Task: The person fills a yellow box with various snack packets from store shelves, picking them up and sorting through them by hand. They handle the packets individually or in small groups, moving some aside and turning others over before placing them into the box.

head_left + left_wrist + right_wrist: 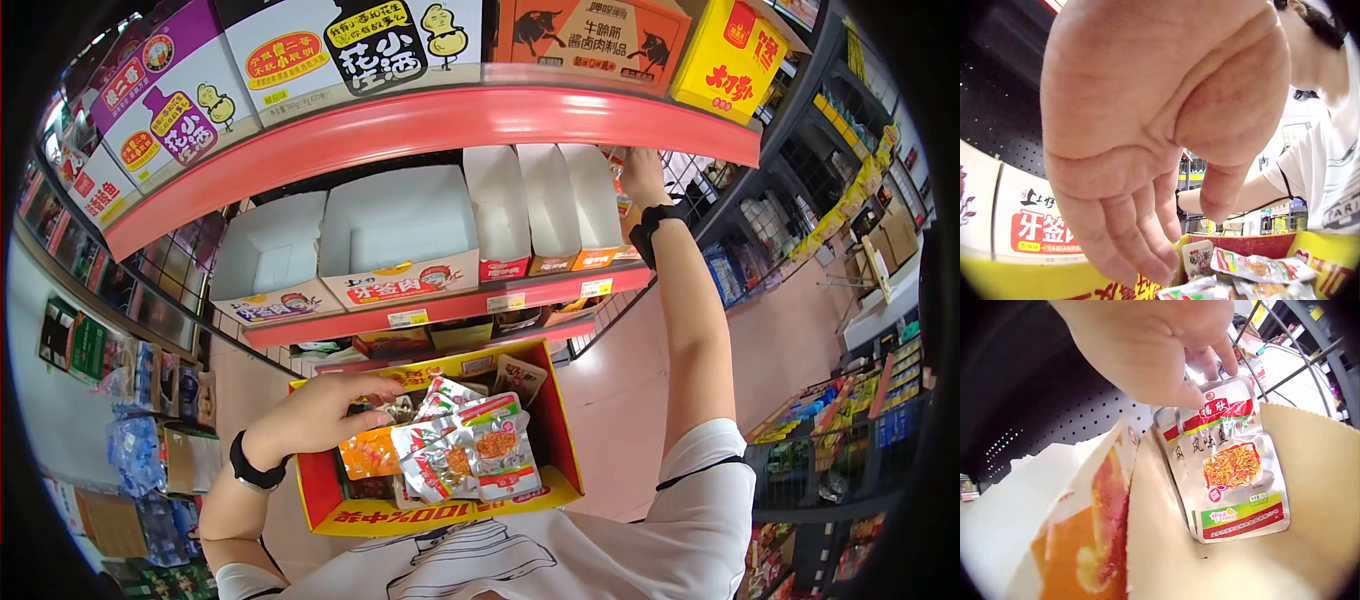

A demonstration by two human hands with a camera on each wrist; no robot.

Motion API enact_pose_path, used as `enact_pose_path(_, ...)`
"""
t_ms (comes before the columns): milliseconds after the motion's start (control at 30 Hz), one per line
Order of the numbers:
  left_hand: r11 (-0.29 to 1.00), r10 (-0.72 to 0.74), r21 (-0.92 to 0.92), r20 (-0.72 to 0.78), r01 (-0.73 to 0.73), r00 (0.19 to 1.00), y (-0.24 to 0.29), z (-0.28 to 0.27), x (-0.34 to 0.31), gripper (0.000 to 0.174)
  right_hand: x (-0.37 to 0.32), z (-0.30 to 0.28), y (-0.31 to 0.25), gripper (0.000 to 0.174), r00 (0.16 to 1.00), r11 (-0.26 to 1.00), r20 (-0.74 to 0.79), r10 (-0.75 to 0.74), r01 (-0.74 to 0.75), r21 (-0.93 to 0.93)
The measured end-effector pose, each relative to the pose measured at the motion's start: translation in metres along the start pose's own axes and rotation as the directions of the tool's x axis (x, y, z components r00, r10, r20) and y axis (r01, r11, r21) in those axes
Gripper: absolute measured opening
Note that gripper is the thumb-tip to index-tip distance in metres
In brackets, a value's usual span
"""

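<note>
A yellow and red box (325,510) holding several silver, orange and white snack packets (490,450) is against the person's front. Over its left side lies the left hand (320,408), palm down with fingers loosely bent; in the left wrist view this hand (1166,106) shows nothing in its palm. The right hand (643,178) reaches into the right end of the middle shelf. In the right wrist view, the right hand (1154,350) pinches the top of silver packets (1232,469), thumb in front, which stand in a cardboard box (1322,469).
Left of the reaching arm, open white boxes (400,220) and narrower boxes (495,200) stand on the red-edged shelf (450,306). Above, another red shelf edge (430,110) carries printed boxes (590,40). A wire grid (1297,369) borders the right side.
</note>
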State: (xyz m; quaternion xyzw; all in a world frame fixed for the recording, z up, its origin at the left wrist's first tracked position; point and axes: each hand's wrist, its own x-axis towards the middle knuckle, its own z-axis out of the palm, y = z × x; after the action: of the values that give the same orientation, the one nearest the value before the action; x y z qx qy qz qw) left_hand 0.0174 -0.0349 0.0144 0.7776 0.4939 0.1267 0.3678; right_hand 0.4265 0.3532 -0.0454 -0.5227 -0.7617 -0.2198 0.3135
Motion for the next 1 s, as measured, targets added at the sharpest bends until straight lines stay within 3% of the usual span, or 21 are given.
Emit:
enact_pose_path(167, 1.0, 0.004, 0.004, -0.007, -0.004, 1.0, 0.0, 0.001, 0.0, 0.035, 0.003, -0.005, -0.007, 0.043, 0.992, 0.996, 0.09, 0.086, -0.086, -0.01)
enact_pose_path(267, 1.0, 0.0, -0.003, -0.01, 0.0, 1.0, -0.002, 0.001, 0.0, 0.034, 0.001, -0.005, -0.006, 0.04, 0.993, 0.995, 0.093, 0.073, -0.067, -0.07)
enact_pose_path(333, 1.0, -0.004, -0.002, -0.007, 0.004, 1.0, -0.002, 0.001, 0.0, 0.034, -0.001, -0.006, -0.009, 0.034, 1.0, 0.994, -0.001, 0.013, -0.013, -0.107)
enact_pose_path(467, 0.999, -0.037, -0.011, 0.001, 0.037, 0.999, -0.001, 0.002, 0.0, 0.033, -0.006, -0.015, -0.01, 0.031, 0.998, 0.996, 0.065, -0.011, 0.017, -0.09)
enact_pose_path(533, 0.998, -0.055, -0.014, 0.012, 0.056, 0.998, -0.002, 0.002, 0.001, 0.033, -0.007, -0.019, -0.012, 0.028, 0.963, 0.986, 0.227, 0.144, -0.158, 0.043)
enact_pose_path(567, 0.999, -0.046, -0.029, 0.009, 0.047, 0.999, -0.001, 0.002, 0.002, 0.032, -0.009, -0.022, -0.014, 0.028, 0.963, 0.987, 0.226, 0.146, -0.158, 0.039)
enact_pose_path(833, 0.998, 0.041, -0.053, -0.048, -0.044, 0.998, -0.006, 0.008, 0.002, 0.032, -0.039, -0.093, -0.046, 0.023, 0.97, 0.966, 0.034, 0.242, -0.238, -0.099)
enact_pose_path(900, 0.991, 0.046, -0.119, -0.064, -0.054, 0.997, -0.003, 0.007, 0.004, 0.033, -0.048, -0.117, -0.051, 0.023, 0.98, 0.991, -0.158, 0.117, -0.127, -0.053)
enact_pose_path(1000, 0.987, 0.017, -0.159, -0.065, -0.027, 0.998, 0.004, 0.004, 0.006, 0.042, -0.067, -0.164, -0.078, 0.019, 0.975, 0.999, -0.217, 0.049, -0.049, 0.006)
